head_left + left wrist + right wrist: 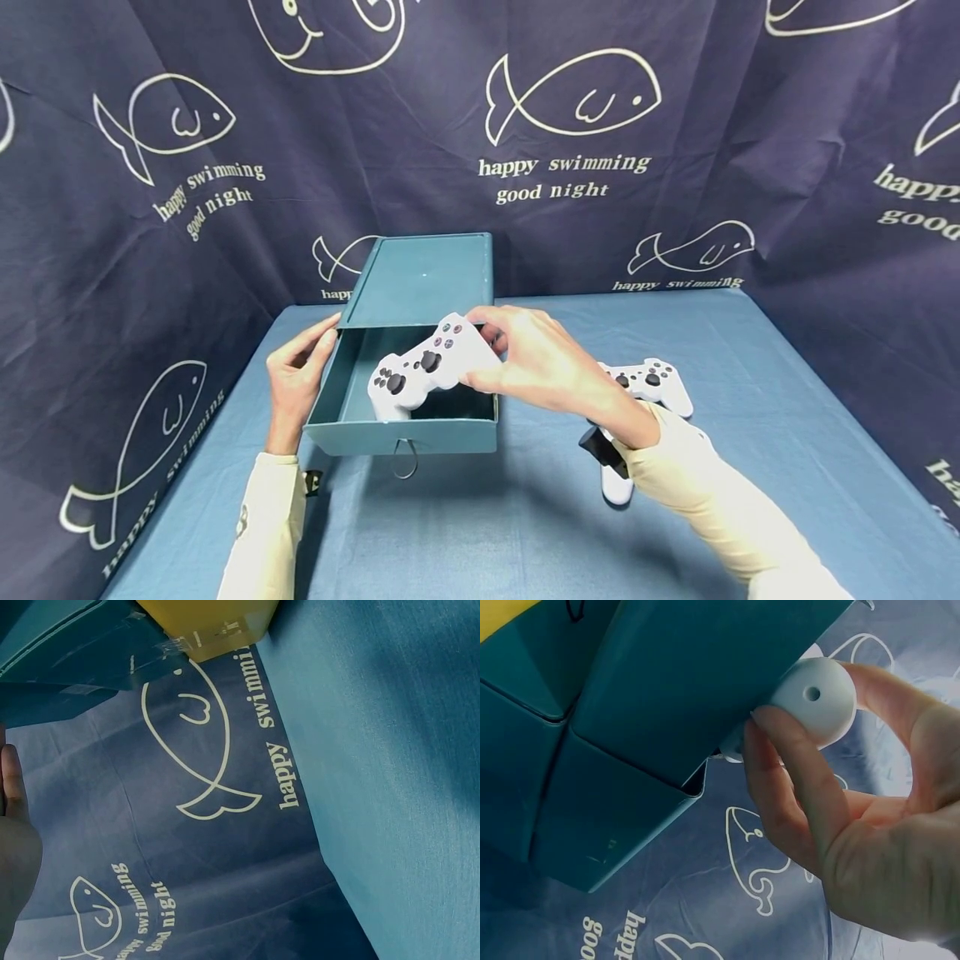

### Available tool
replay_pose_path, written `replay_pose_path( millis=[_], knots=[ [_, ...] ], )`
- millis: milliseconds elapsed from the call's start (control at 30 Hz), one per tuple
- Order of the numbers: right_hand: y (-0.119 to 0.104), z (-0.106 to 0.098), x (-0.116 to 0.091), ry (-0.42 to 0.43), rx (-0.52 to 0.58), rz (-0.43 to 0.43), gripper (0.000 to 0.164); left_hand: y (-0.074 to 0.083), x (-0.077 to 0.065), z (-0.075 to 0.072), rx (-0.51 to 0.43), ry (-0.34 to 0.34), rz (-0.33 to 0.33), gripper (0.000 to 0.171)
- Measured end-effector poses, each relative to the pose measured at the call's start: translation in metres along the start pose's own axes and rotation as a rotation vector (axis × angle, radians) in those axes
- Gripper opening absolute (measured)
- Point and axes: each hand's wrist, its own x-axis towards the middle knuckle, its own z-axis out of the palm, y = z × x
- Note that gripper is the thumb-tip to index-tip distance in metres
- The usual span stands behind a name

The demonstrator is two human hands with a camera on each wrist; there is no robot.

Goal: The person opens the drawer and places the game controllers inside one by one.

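A teal box stands on the table with its hinged lid raised at the back. My left hand holds its back left corner, thumb and fingertips at the rim beside the lid. Over the box's opening, my right hand grips a white game controller by one handle. The controller is tilted, its other handle dipping low behind the front wall. In the right wrist view, thumb and fingers pinch the rounded white handle close to the box wall. A wire loop hangs from the box's front.
A second white game controller lies on the blue cloth table to the right, partly hidden by my right forearm. Dark blue fabric with fish drawings and lettering hangs behind the table and along both sides.
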Motion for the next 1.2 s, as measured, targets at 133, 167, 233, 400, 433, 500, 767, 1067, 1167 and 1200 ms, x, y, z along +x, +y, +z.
replay_pose_path(
  millis=[133, 167, 233, 400, 433, 500, 767, 1067, 1167, 1200],
  knots=[
    [-0.001, 0.0014, 0.0015, -0.011, 0.001, 0.014, 0.041, -0.0001, -0.0003, -0.0001, 0.023, 0.002, 0.006, 0.024],
    [-0.0009, 0.0018, 0.0018, -0.011, -0.001, 0.014, 0.042, -0.0003, -0.0002, 0.0, 0.02, 0.003, 0.006, 0.024],
    [-0.001, 0.0024, 0.0027, -0.014, -0.004, 0.017, 0.042, -0.0004, 0.0, 0.0, 0.013, 0.003, 0.006, 0.024],
    [-0.0016, 0.0027, 0.005, -0.032, 0.0, 0.031, 0.046, -0.0011, 0.0006, -0.0006, -0.022, 0.003, 0.021, 0.025],
    [-0.0016, 0.0029, 0.0056, -0.037, 0.002, 0.032, 0.047, -0.0011, 0.0006, -0.0008, -0.03, 0.003, 0.024, 0.025],
    [-0.0018, 0.0031, 0.0065, -0.046, 0.012, 0.027, 0.047, -0.0013, 0.0008, -0.001, -0.024, 0.003, 0.026, 0.024],
    [0.001, 0.0067, 0.0095, -0.061, 0.023, -0.016, 0.044, -0.0025, 0.0002, -0.0013, 0.037, 0.001, 0.01, 0.023],
    [0.0018, 0.0078, 0.0089, -0.087, 0.036, 0.001, 0.043, -0.0003, 0.0003, 0.0002, 0.044, 0.011, 0.009, 0.023],
    [0.0017, 0.0077, 0.0088, -0.095, 0.042, 0.009, 0.045, 0.0, 0.0001, 0.0003, 0.034, 0.011, 0.003, 0.023],
    [0.0015, 0.0076, 0.0089, -0.098, 0.042, 0.013, 0.046, 0.0001, 0.0, 0.0002, 0.029, 0.01, 0.001, 0.024]
  ],
)
